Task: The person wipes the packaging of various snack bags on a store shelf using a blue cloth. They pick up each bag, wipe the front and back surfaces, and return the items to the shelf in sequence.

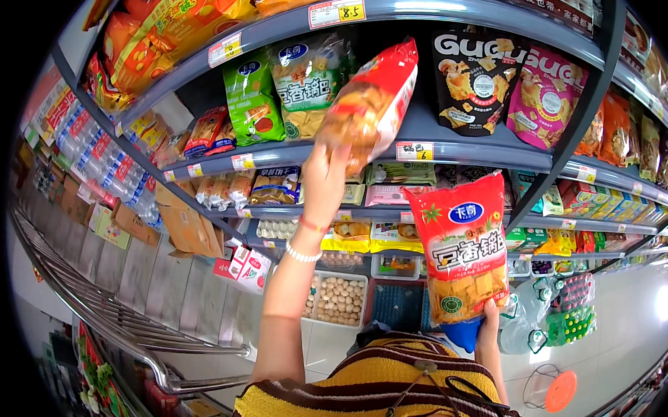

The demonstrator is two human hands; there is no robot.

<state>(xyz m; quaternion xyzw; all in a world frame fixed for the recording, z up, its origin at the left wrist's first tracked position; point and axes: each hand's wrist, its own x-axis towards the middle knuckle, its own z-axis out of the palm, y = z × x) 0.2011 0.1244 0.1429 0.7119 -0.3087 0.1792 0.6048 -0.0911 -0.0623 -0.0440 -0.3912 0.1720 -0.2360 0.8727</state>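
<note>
My left hand (325, 172) grips the lower end of a red snack bag (372, 104) with a clear window showing brown crackers. That bag is tilted in front of the upper shelf, its top towards the back. Lower and to the right, my right hand (489, 326) holds a second red snack bag (466, 250) upright by its bottom corner, printed front showing. Some blue material (464, 334) shows beneath this bag beside my right hand; what it is stays unclear. Left of the raised bag, a green-and-clear cracker bag (301, 89) and a green snack bag (253, 101) stand on the shelf.
Black (476, 86) and pink (545, 100) snack pouches stand right of a dark shelf upright's near side. Price tags (415, 151) line the shelf edge (481, 157). Below are an egg crate (341, 298) and large water bottles (522, 312). A metal railing (137, 356) runs at left.
</note>
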